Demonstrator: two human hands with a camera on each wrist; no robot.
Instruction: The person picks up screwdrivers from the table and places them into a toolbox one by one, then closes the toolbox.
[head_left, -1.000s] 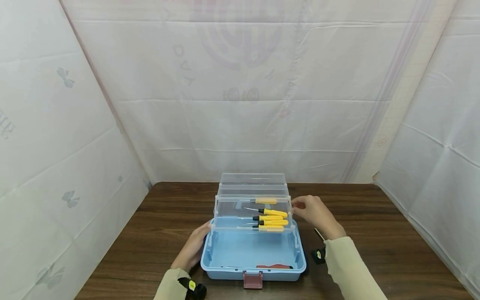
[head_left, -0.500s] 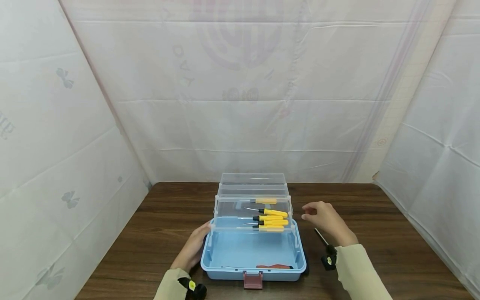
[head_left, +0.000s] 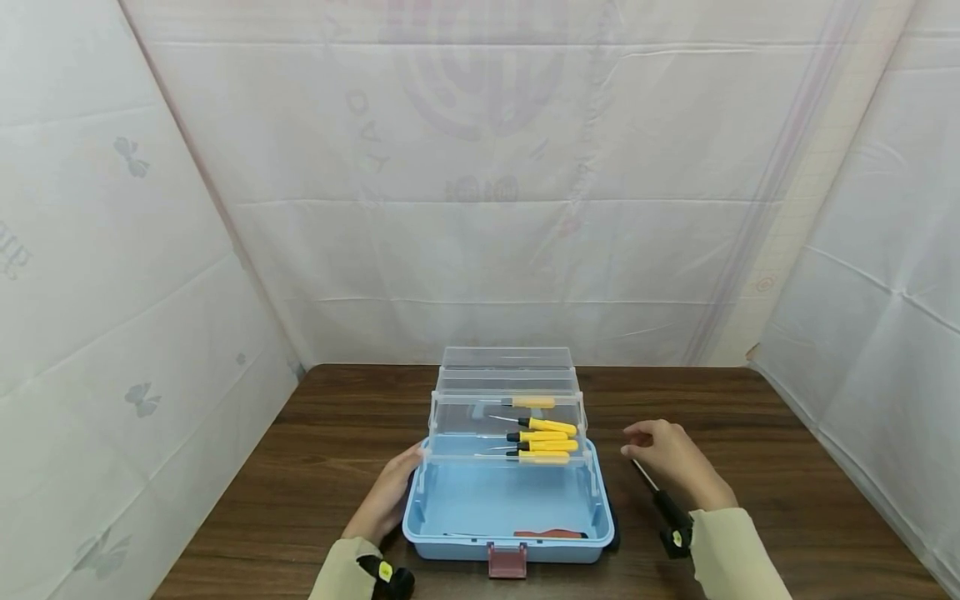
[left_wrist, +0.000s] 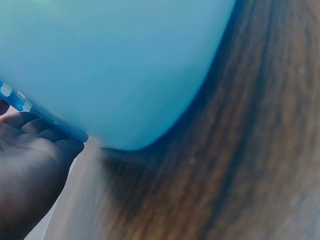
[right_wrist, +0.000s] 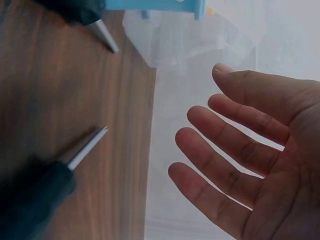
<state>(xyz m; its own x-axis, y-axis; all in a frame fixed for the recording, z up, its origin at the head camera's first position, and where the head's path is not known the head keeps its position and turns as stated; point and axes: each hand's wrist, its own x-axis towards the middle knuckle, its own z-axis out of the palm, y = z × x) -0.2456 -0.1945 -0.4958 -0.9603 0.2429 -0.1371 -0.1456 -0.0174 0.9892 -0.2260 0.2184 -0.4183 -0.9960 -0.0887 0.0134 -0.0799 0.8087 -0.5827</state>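
A blue toolbox (head_left: pixel 450 550) stands with its clear lid raised and a clear tray (head_left: pixel 442 417) lifted at the back. Several yellow-handled screwdrivers (head_left: pixel 547 446) lie in that tray; a red-handled tool (head_left: pixel 551 533) lies in the bottom by the front wall. My left hand (head_left: pixel 386 496) grips the box's left rim, and its fingers (left_wrist: pixel 40 132) show there in the left wrist view. Right of the box, my right hand (head_left: pixel 675 458) hovers with loosely bent fingers and holds nothing. Near it lies a black-handled screwdriver (head_left: pixel 663 500), blade pointing away.
Another dark-handled screwdriver (right_wrist: pixel 82 7) lies close to the box in the right wrist view. A reddish latch (head_left: pixel 507 561) hangs at the box's front. White sheeting (head_left: pixel 480 208) walls in the wooden table (head_left: pixel 337 425) at the back and both sides.
My right hand has drawn away from the tray's right side, moving right and toward me over the black-handled screwdriver. My left hand and the toolbox have stayed put.
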